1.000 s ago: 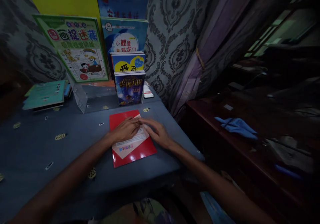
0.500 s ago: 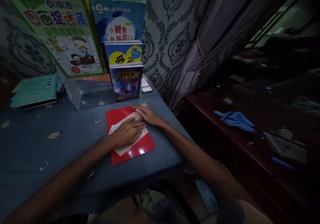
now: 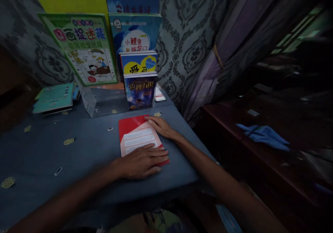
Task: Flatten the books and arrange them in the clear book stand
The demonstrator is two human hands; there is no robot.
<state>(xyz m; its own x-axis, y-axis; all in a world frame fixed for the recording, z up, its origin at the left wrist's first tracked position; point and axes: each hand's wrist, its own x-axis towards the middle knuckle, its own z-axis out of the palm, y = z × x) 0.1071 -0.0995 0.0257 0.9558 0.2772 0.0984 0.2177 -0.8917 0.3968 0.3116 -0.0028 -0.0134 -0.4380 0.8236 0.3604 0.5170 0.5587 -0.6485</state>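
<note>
A thin red book (image 3: 135, 134) with a pale printed panel lies flat on the blue-grey tablecloth (image 3: 78, 149). My left hand (image 3: 143, 160) rests flat on its near edge, fingers stretched out to the right. My right hand (image 3: 161, 125) lies flat on the book's far right corner, fingers pointing left. Neither hand grips anything.
Behind the red book, several children's books (image 3: 140, 87) stand upright in a clear stand (image 3: 99, 103) against the patterned wall. A stack of teal booklets (image 3: 54, 97) lies at the back left. To the right, a dark wooden bench holds a blue cloth (image 3: 262, 134). The table edge runs just right of my right hand.
My left hand has slid from the middle of the red book down to its near edge. My right hand stays at the far corner. The view has shifted slightly.
</note>
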